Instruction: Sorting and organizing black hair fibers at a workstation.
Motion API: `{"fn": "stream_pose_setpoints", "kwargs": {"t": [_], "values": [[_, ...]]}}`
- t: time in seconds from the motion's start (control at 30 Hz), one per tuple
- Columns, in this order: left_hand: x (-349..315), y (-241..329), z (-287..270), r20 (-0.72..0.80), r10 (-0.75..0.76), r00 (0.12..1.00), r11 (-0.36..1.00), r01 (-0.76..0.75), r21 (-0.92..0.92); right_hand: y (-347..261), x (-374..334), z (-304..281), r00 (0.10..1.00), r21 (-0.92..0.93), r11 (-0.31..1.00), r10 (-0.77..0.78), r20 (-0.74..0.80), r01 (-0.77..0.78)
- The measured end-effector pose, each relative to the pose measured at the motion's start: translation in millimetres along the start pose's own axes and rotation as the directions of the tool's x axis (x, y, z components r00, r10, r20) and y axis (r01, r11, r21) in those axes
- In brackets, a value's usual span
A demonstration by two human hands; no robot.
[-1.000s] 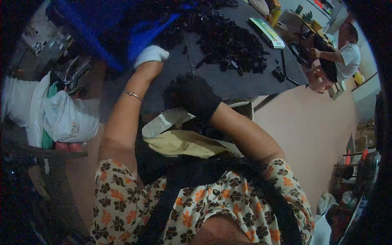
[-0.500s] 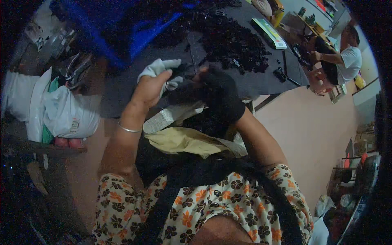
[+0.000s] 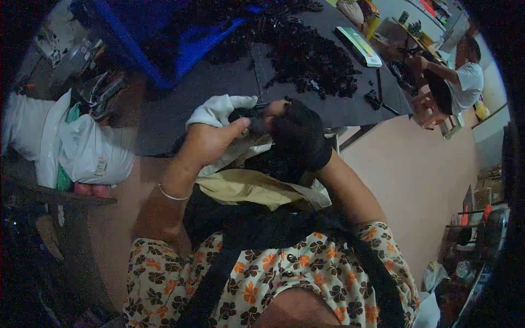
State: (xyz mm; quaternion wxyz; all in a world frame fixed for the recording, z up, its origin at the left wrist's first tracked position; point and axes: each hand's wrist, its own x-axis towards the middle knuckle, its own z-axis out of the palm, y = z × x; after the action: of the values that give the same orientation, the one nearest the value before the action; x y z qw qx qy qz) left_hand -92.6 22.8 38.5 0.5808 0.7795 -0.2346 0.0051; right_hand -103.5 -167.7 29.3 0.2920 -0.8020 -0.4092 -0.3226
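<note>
My left hand [image 3: 216, 126] wears a white glove that leaves the thumb bare. Its fingers and thumb close on a small black part [image 3: 252, 112], whose exact kind is too dark to make out. From the other side my right hand [image 3: 299, 131], in a black glove with bare fingertips, pinches the same part. Both hands meet just above the near edge of the dark table [image 3: 169, 117]. Below them, an open bag with a pale yellow lining [image 3: 240, 186] lies at my lap. Beyond the hands spreads a heap of small black parts [image 3: 322, 68].
Blue sheeting [image 3: 191, 49] covers the table's far left. A white-green box [image 3: 358, 46] and a thin black tool [image 3: 383, 103] lie at the right. White sacks [image 3: 93, 153] stand at the left. Another person [image 3: 465, 79] sits working at far right.
My hands have come closer together, and the left thumb and fingers have closed on the black part. The left hand has moved slightly right and nearer to me.
</note>
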Motion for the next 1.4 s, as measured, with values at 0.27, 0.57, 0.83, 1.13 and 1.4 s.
{"fn": "stream_pose_setpoints", "kwargs": {"t": [0.27,0.57,0.83,1.13,1.4], "values": [[-5,14,-2,0.042,0.022,0.999,0.998,-0.024,0.062,1,0,-2,0.994,-0.054,0.995,-0.075,0.079,0.08],[-8,5,0,-0.002,-0.05,0.999,0.995,0.049,-0.086,-6,-1,-2,0.998,0.017,0.999,0.028,0.063,-0.029],[-12,-10,19,-0.1,0.44,0.893,0.833,-0.364,0.417,-6,-8,26,0.73,0.563,0.594,0.683,0.024,-0.574],[-14,-13,30,-0.131,0.48,0.868,0.802,-0.373,0.467,-31,1,22,0.699,0.66,0.465,0.703,0.131,-0.59],[-24,-13,17,-0.126,0.166,0.978,0.957,-0.13,0.258,9,-21,17,0.997,-0.036,0.997,0.06,-0.039,-0.062]]}}
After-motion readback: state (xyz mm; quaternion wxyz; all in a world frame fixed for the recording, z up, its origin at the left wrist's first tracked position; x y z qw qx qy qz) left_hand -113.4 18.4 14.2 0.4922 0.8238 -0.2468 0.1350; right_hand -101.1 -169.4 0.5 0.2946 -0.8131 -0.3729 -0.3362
